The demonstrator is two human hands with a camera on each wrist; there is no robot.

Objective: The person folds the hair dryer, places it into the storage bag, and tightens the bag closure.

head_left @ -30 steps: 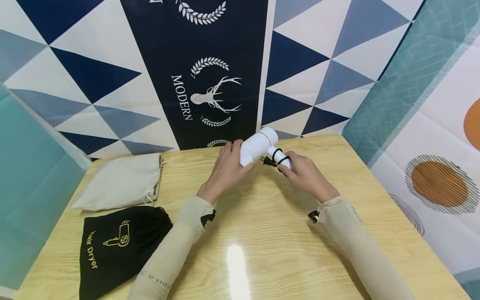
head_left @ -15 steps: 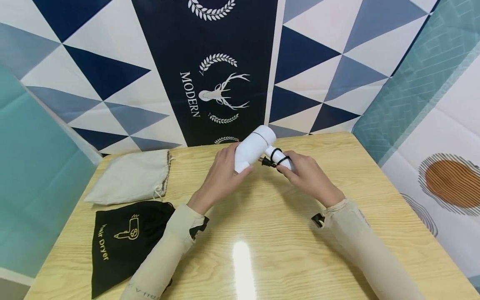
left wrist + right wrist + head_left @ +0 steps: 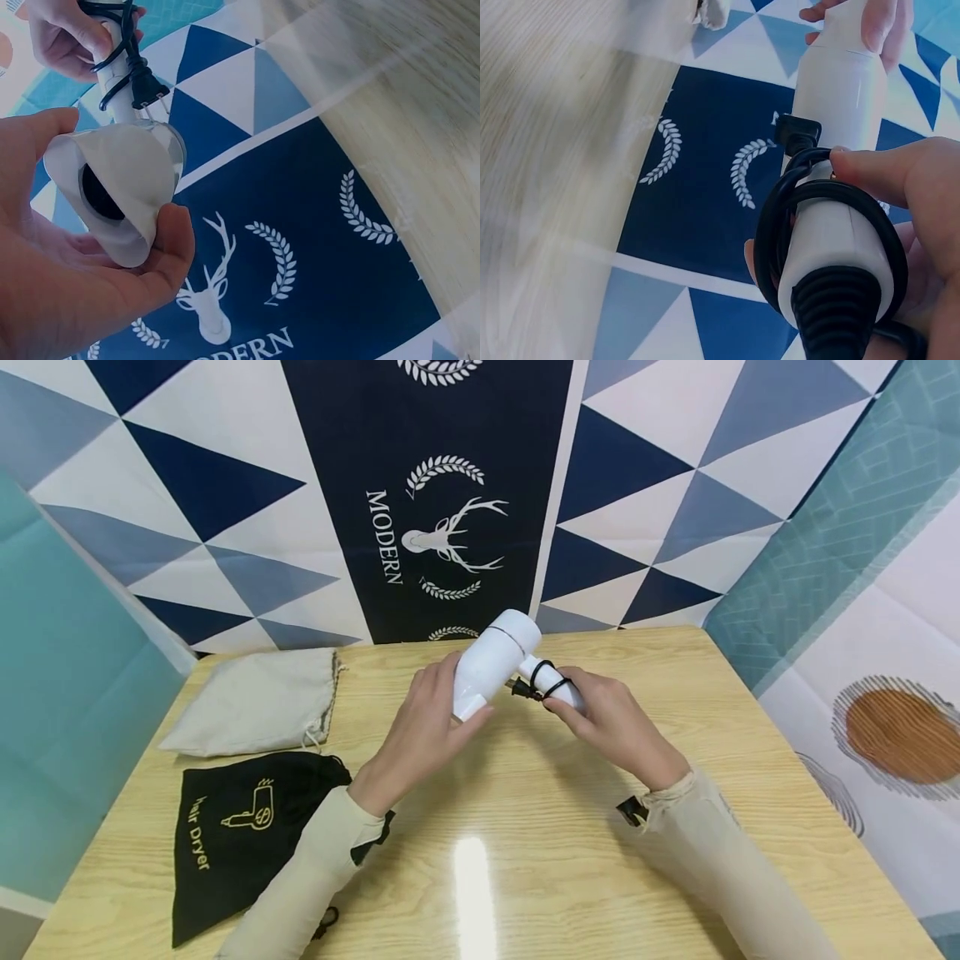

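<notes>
A white hair dryer (image 3: 495, 652) is held tilted above the table between both hands. My left hand (image 3: 423, 714) grips its flattened nozzle (image 3: 139, 195), thumb on one side and fingers on the other; the left wrist view looks into the dark slot. My right hand (image 3: 611, 718) holds the handle (image 3: 832, 247) and the black cord (image 3: 889, 232) looped around it. The two-pin plug (image 3: 146, 86) sticks out beside the handle, pointing toward the dryer's barrel (image 3: 840, 94). Part of the handle is hidden by the right fingers in the head view.
On the left of the wooden table (image 3: 555, 860) lie a light cloth drawstring bag (image 3: 255, 702) and, nearer, a black bag (image 3: 225, 852) printed "Hair Dryer". The left forearm overlaps the black bag. A patterned wall covering (image 3: 622, 485) rises behind the table's far edge.
Both hands have brought the dryer slightly left and nearer to me. More of the nozzle end shows beside my left hand. The head view has shifted a little.
</notes>
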